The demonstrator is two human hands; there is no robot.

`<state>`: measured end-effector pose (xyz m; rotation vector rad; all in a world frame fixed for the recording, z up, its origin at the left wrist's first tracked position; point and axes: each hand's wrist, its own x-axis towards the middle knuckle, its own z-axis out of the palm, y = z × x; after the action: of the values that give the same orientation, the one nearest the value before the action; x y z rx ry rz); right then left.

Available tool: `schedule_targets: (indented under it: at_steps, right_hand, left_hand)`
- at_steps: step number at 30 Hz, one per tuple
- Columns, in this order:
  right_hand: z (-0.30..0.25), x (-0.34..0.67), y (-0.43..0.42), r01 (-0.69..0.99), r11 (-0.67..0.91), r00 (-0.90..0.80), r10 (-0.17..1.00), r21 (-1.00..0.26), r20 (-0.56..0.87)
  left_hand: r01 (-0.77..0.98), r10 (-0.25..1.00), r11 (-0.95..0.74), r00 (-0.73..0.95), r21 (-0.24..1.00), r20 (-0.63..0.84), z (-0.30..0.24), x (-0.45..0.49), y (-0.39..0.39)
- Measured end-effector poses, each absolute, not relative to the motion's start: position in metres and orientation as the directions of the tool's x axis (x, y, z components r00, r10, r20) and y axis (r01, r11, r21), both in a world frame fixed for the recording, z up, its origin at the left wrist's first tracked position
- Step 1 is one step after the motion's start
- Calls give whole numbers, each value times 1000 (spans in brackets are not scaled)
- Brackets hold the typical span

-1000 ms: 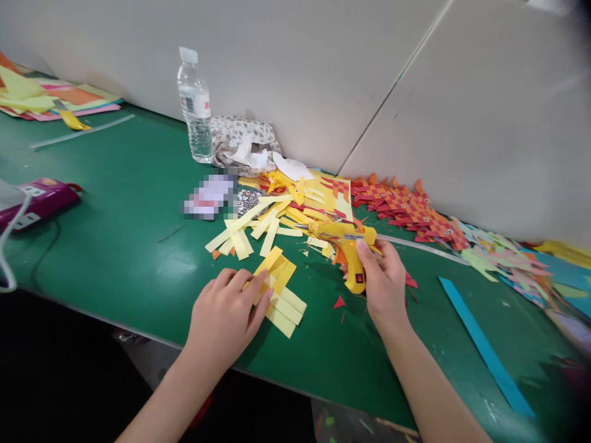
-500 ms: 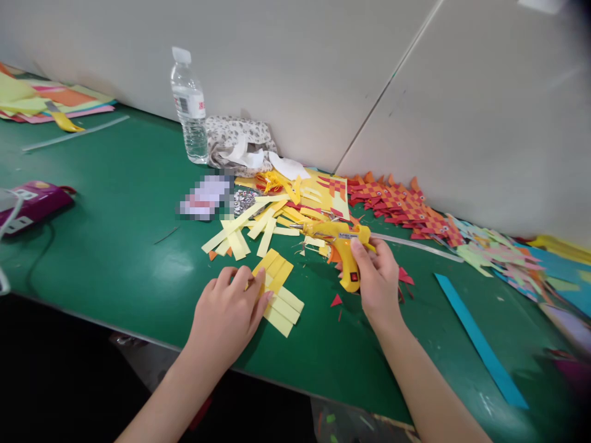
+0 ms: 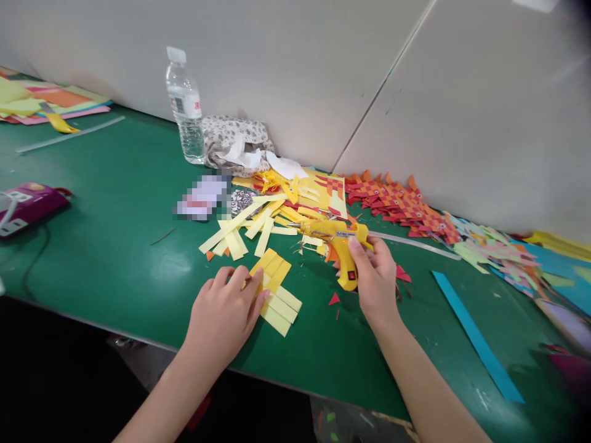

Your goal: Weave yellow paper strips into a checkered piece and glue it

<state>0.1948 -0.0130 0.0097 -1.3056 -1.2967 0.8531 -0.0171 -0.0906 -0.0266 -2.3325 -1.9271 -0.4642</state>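
Observation:
My right hand (image 3: 376, 274) is wrapped round the handle of a yellow hot glue gun (image 3: 342, 255), its metal nozzle pointing left above the green table. My left hand (image 3: 226, 307) grips the left side of a small piece of joined yellow paper strips (image 3: 280, 304), deeper yellow at the top and pale below. Curled fingers hide that side of the piece. Just beyond it lie loose pale-yellow paper strips (image 3: 235, 240) in a pile. A clear glue stick (image 3: 415, 244) extends behind the gun; whether it is fed into it I cannot tell.
A water bottle (image 3: 185, 111) stands by the wall beside a patterned cloth pouch (image 3: 237, 138). Orange-red woven paper fish (image 3: 401, 203) are heaped along the wall. A blue strip (image 3: 478, 335) lies at right, a purple device (image 3: 34, 206) at left. The table's front edge runs below my wrists.
The whole view has shifted slightly, so things appear a little further left. Both hands keep the same hold on the glue gun and the paper strips.

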Motion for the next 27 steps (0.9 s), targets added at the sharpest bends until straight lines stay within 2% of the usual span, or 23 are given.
schedule_targets:
  at_steps: [10, 18, 24, 27]
  right_hand:
    - [10, 194, -12, 175, 169, 159, 967, -970, 197]
    - [9, 194, -11, 174, 173, 148, 969, -969, 200]
    - [9, 198, -9, 176, 108, 26, 993, -978, 115]
    - [8, 201, -9, 209, 151, -47, 988, -966, 145]
  left_hand:
    - [969, 956, -212, 179, 126, 235, -19, -20, -76]
    - [926, 939, -251, 164, 281, 301, -8, -13, -85]
    - [909, 960, -261, 211, 324, 183, -13, -4, -91]
    - [900, 967, -240, 189, 365, 170, -16, -5, -88]
